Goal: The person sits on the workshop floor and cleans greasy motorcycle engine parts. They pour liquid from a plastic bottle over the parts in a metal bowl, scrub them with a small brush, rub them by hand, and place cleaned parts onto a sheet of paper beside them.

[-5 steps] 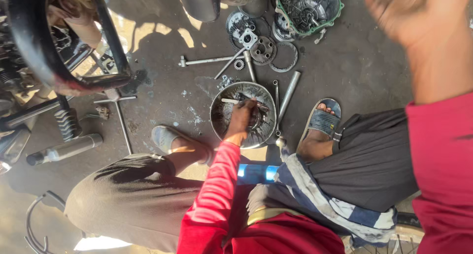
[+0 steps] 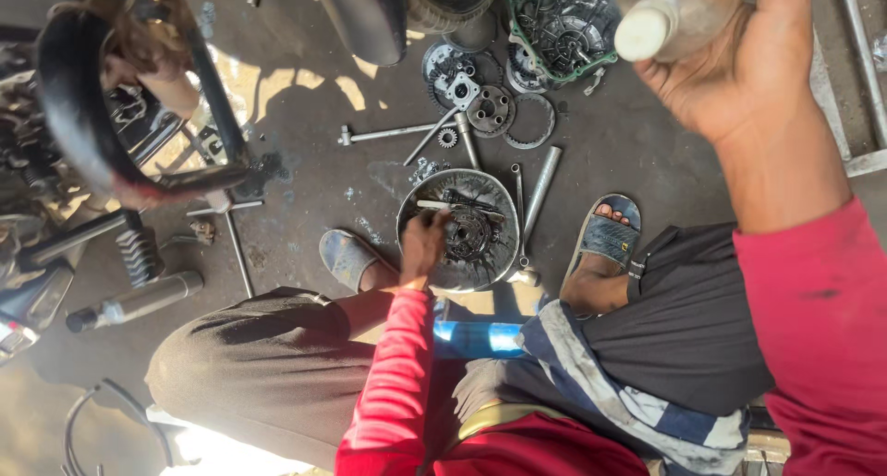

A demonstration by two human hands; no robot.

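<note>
My right hand (image 2: 739, 65) is raised close to the camera at the upper right, gripping a clear, grimy bottle (image 2: 679, 14) with a white cap. My left hand (image 2: 423, 245), in a red sleeve, reaches down into a round metal pan (image 2: 420, 203) on the ground between my feet. Its fingers rest by a dark clutch assembly (image 2: 471, 236) lying in the pan, and a thin white stick (image 2: 432, 204) lies just above the fingers. Whether the left hand grips anything is hidden.
Gears, plates and rings (image 2: 490, 106), a socket wrench (image 2: 383, 134) and a metal tube (image 2: 542, 189) lie past the pan. An engine cover (image 2: 564, 23) sits at the top. A motorcycle frame (image 2: 111, 115) and shock absorber (image 2: 134, 300) stand at left. My sandalled feet (image 2: 605, 240) flank the pan.
My right hand with the bottle has come further into view, down and left. My left hand stays in the pan.
</note>
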